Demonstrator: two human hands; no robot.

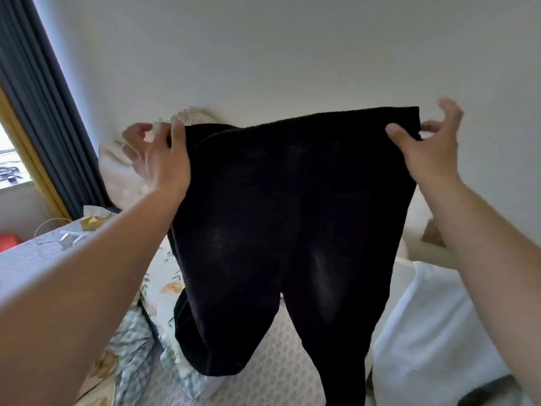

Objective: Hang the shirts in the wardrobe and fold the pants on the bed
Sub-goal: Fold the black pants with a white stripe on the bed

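Here the black pants [292, 215], soft knit fabric, hang upright with waistband on top, legs pointing down; left hand [159, 159] and right hand [430, 148] each pinch a waistband corner.

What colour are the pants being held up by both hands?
Black, plain, seen in the head view: the pants, held at the waistband.

The pants [292, 215] hang mid-frame over the bed [263, 382], left grip [164, 159] at the waistband's left corner, right grip [430, 150] at its right. A curtain [44, 112] stands at far left; a cloth [424, 332] lies on the bed, lower right.
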